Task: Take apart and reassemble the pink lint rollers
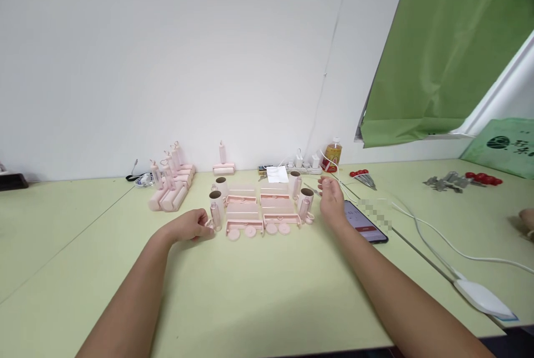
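My left hand rests on the table at the left of a group of pink lint roller parts, thumb and forefinger closed on a small pink ring-ended cap. Beside it stand an upright sticky roll and a clear pink handle tube. My right hand is raised at the group's right side, its fingers loosely bent and nothing visible in them. It is nearest to another roll and a pink ring cap. Between the hands lie pink roller frames, translucent covers and round pink discs.
Assembled pink lint rollers stand at the back left, one more by the wall. A phone, a white cable, red-handled pliers and a drink bottle are on the right. Another person's hand shows at the right edge.
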Tool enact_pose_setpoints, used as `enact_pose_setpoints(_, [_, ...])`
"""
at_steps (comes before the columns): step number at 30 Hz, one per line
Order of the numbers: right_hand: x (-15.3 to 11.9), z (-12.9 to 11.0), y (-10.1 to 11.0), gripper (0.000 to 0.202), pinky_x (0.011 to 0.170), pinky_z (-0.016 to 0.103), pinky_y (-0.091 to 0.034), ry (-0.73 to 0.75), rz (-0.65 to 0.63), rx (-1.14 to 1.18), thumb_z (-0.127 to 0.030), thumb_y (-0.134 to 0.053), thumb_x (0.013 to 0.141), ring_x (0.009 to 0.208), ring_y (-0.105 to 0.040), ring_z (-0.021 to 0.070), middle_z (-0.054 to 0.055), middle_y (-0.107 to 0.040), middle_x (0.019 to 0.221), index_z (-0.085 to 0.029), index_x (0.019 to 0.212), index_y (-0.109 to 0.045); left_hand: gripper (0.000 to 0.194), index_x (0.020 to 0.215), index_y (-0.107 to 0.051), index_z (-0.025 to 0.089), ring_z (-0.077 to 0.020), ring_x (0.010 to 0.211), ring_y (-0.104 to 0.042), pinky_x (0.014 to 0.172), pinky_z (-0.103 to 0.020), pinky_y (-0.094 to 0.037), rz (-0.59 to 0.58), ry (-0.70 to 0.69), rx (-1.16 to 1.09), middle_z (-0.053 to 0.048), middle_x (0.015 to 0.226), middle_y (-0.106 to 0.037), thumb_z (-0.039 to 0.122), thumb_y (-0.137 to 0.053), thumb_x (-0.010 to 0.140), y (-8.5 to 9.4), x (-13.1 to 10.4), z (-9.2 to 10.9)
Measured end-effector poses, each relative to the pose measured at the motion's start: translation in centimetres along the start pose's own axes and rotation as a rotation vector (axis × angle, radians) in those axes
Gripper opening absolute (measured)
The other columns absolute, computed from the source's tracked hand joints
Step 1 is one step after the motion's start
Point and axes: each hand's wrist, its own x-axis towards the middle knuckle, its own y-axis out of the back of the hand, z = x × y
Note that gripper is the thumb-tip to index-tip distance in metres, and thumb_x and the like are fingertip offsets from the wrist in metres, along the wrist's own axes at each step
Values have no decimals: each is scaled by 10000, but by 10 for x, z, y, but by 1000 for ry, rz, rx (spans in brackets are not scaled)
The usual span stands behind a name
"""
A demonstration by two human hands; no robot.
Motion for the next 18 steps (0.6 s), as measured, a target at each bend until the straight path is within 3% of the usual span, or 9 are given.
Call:
enact_pose_setpoints(7, [0,-9,2,258,733,324,-441,-1,-86,-47,-414,-549,768,772,-584,204,42,-657,771,-170,757,-631,378,710,-367,215,-113,562,-401,518,-228,-270,80,-67,1,47,661,-436,461,-644,634,1,2,2])
enact_pose_setpoints(13, [-1,-14,4,234,782,339,-444,81,-45,-66,-372,-535,786,826,-593,213,52,-655,827,-172,731,-643,221,733,-431,211,-126,599,-450,538,-235,-371,91,-108,-131,38,684,-426,322,-597,637,4,-2,5])
enact_pose_setpoints(15, [-3,-19,5,208,810,350,-444,181,2,-73,-347,-533,798,867,-591,218,61,-643,867,-175,741,-636,156,751,-459,210,-126,593,-451,543,-240,-393,144,-133,-156,36,676,-429,290,-556,658,5,-3,7])
enact_pose_setpoints(18, [-10,-31,6,154,848,360,-441,414,66,-78,-289,-539,820,906,-589,218,67,-631,884,-179,761,-629,138,840,-504,217,-127,596,-462,539,-237,-395,324,-178,-169,32,695,-455,283,-505,718,7,-2,9])
